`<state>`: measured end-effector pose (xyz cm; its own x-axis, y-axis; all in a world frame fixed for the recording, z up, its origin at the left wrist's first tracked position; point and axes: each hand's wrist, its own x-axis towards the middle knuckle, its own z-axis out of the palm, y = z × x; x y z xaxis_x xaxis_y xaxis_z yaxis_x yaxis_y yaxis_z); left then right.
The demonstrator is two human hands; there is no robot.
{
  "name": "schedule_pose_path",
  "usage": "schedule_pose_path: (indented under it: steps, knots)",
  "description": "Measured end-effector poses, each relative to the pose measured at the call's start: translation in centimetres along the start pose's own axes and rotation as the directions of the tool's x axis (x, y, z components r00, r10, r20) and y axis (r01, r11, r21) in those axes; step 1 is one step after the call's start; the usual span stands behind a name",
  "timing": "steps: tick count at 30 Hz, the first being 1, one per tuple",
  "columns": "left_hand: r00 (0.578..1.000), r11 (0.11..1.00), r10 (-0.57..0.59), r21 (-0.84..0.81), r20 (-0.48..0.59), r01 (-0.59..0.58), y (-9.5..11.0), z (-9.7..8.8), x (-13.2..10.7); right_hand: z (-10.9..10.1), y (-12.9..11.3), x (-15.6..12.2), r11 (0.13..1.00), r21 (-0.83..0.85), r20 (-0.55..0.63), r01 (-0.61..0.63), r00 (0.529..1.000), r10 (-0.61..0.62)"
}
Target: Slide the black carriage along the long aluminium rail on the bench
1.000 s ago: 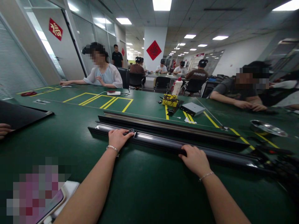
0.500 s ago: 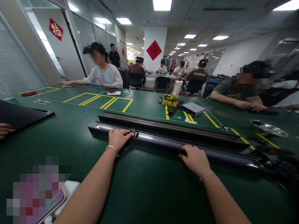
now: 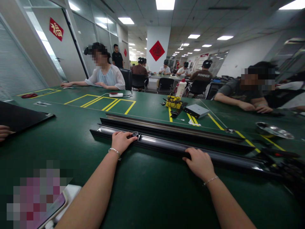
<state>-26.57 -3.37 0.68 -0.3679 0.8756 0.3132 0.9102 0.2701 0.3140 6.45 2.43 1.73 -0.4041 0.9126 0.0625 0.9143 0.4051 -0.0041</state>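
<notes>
We are barely shifting: our left hand [image 3: 122, 140] is touching the slider [image 3: 136, 135], and we cannot tell its grip. Our right hand [image 3: 199, 163] is clamping the rail [image 3: 166, 147], with the slider sitting near its left end.

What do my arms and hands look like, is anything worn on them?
No sleeves or gloves show on either arm. The left hand has a thin beaded bracelet, pale and silvery, at its wrist; the right hand has a fine silvery chain bracelet at its wrist.

the long rail [image 3: 164, 145] under my fingers [image 3: 127, 137] looks like smooth metal, its rounded top glossy silver, its base matt black. the green surface [image 3: 147, 190] is matt, faintly textured. the dish [image 3: 274, 130] is shiny metal.
</notes>
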Motion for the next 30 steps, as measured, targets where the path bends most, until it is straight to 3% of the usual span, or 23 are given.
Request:
schedule_pose_path:
  steps: [30]
  knots:
    - [0.998,0.998,0.050,-0.028,0.028,-0.049,-0.35,0.32,0.14,-0.02,0.14,-0.04,1.000,0.018,-0.010,0.017,1.000,-0.017]
